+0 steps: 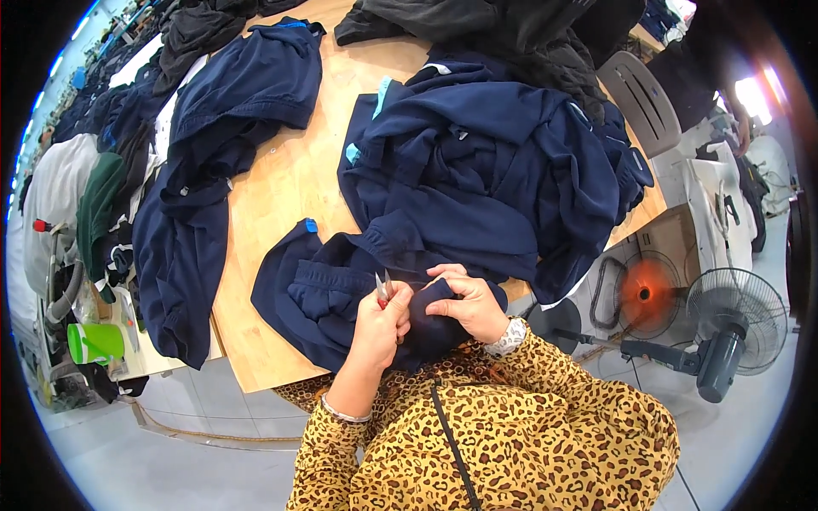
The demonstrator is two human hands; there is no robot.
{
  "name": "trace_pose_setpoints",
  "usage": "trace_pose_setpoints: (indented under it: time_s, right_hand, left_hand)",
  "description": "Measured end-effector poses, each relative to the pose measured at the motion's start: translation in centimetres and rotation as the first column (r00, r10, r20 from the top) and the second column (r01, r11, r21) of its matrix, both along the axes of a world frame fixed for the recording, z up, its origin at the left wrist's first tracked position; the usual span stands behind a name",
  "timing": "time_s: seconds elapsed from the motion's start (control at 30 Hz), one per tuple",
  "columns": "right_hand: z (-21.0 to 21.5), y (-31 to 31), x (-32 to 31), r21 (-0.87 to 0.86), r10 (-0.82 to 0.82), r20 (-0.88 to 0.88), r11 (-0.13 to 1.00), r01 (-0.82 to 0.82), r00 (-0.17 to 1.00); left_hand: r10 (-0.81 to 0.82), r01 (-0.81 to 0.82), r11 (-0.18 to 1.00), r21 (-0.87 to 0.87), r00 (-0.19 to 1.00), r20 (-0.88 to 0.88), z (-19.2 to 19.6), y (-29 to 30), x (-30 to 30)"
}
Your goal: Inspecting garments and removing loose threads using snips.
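Note:
In front of me, at the near edge of the wooden table point(281, 192), lies a navy garment point(319, 298) with a gathered elastic band and a small bright blue tab. My left hand point(379, 328) is closed around small thread snips point(384, 288), their metal blades pointing up and away from me. Close beside it, my right hand point(473, 308) pinches a raised fold of the navy garment between thumb and fingers. The fold stands between both hands, and the left fingertips are near or against it. Any loose thread there is too small to make out.
A large heap of navy garments point(503, 170) lies just beyond my hands, with black clothing point(511, 34) behind it. More navy garments point(247, 94) lie at the left. A pedestal fan point(737, 324) and a grey chair point(641, 102) stand at the right; a green bucket point(95, 343) is far left.

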State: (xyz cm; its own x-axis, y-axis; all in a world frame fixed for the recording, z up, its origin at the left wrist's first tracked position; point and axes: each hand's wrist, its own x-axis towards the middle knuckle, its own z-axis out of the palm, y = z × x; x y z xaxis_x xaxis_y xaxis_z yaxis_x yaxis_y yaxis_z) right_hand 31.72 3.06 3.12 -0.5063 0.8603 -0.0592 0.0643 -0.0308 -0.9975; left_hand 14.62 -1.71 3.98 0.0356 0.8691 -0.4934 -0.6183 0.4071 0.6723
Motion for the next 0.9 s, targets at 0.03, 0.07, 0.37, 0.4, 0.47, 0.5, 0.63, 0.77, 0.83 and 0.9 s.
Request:
trace_pose_setpoints:
  time_s: [0.03,0.07,0.37,0.4,0.47,0.5,0.63,0.77,0.83,0.9]
  right_hand:
    - [0.0,0.0,-0.1,0.019,-0.005,0.023,1.0,0.005,1.0]
    - [0.0,-0.1,0.0,0.003,-0.017,0.0,1.0,0.017,1.0]
    - [0.4,-0.7,-1.1,0.423,-0.27,0.174,0.889,0.176,0.947]
    - [0.5,-0.8,-1.2,0.477,-0.299,0.188,0.86,0.179,0.936]
    - [0.6,-1.0,-1.4,0.53,-0.33,0.201,0.828,0.181,0.922]
    - [0.7,-1.1,-1.5,0.534,-0.337,0.199,0.824,0.186,0.92]
    - [0.9,-1.3,-1.7,0.572,-0.36,0.198,0.798,0.191,0.912]
    - [1.0,-1.4,-1.8,0.598,-0.361,0.199,0.781,0.179,0.911]
    - [1.0,-1.5,-1.8,0.621,-0.356,0.199,0.766,0.163,0.913]
    - [1.0,-1.5,-1.8,0.615,-0.356,0.208,0.772,0.162,0.911]
  left_hand:
    - [0.004,-0.004,1.0,0.024,1.0,-0.003,0.1,0.0,-0.1]
    - [0.025,-0.023,0.999,0.042,0.999,-0.032,0.1,0.0,-0.2]
    - [0.106,0.294,0.912,0.287,0.506,-0.856,1.4,-2.3,-0.7]
    - [0.093,0.275,0.926,0.259,0.5,-0.861,1.6,-2.7,-0.5]
    - [0.07,0.257,0.938,0.232,0.516,-0.854,1.7,-2.8,-0.4]
    - [0.003,0.243,0.958,0.155,0.527,-0.85,1.7,-2.7,-0.4]
    - [0.004,0.267,0.947,0.181,0.552,-0.834,1.5,-2.5,-0.3]
    - [0.043,0.276,0.931,0.24,0.568,-0.822,1.5,-2.4,-0.3]
    - [0.033,0.274,0.932,0.237,0.586,-0.81,1.5,-2.4,-0.3]
    - [0.028,0.272,0.933,0.236,0.599,-0.8,1.4,-2.3,-0.3]
